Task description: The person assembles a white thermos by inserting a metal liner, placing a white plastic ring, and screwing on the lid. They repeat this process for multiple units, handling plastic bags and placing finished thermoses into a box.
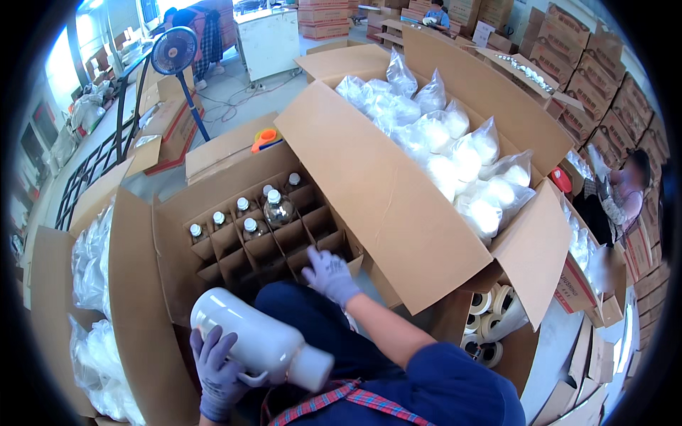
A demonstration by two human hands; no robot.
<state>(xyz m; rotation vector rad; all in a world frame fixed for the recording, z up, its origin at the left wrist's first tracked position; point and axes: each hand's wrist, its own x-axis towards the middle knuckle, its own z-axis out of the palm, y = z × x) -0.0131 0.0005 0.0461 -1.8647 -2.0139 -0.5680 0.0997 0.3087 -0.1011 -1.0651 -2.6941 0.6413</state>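
Note:
My left hand [217,373], in a grey-purple glove, grips a large white thermos jug [249,332] from its left side. The jug lies tilted over my lap, its narrower neck toward the lower right and its handle [254,378] underneath. My gloved right hand [331,275] reaches over the near right edge of a divided cardboard box [186,273], fingers apart, holding nothing visible. Several clear, shiny bottles [278,209] with white caps stand in the far compartments. One sits higher than its neighbours. Nearer compartments are dark, and my knee hides part of them.
Right of the divided box, a large open carton [383,192] holds white round items in clear bags [455,167]. Another carton [145,305] with bagged items stands left. Tape rolls [490,323] fill a box at lower right. Behind are a blue fan [175,51] and an orange tape dispenser [266,138]. A person [621,192] sits at right.

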